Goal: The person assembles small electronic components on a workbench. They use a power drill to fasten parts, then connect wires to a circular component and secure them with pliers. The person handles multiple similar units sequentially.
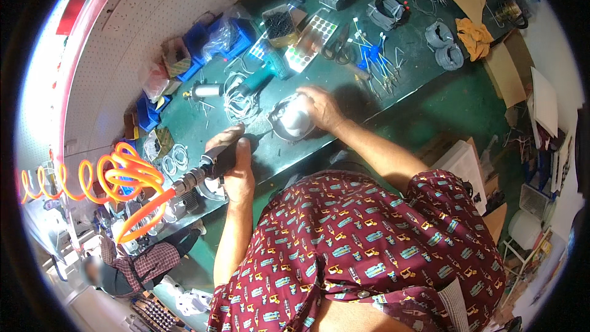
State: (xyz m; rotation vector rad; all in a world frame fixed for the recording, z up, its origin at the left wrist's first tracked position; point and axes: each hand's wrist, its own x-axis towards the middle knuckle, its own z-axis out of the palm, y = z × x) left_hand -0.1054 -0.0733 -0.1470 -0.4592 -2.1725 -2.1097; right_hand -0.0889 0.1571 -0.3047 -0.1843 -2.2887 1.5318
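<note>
My left hand (236, 163) is closed round a black air gun (219, 161), whose thin nozzle points right. An orange coiled hose (132, 172) joins its rear end through a metal coupling. Beyond the nozzle, near the bench's front edge, a round grey metal housing (284, 124) with a bright, pale inside is gripped at its right side by my right hand (321, 109). Glare washes out the detail inside it. The nozzle tip appears close to the housing's left rim; whether they touch is unclear.
On the green bench (393, 95) lie a teal power drill (264, 74), coiled cable (239, 101), scissors (338, 49) and blue-and-white wire leads (375, 61). Blue bins (230, 37) line the back wall. Grey housings (444, 43) and an orange cloth (473, 37) sit farther right. Another person (138, 264) is at lower left.
</note>
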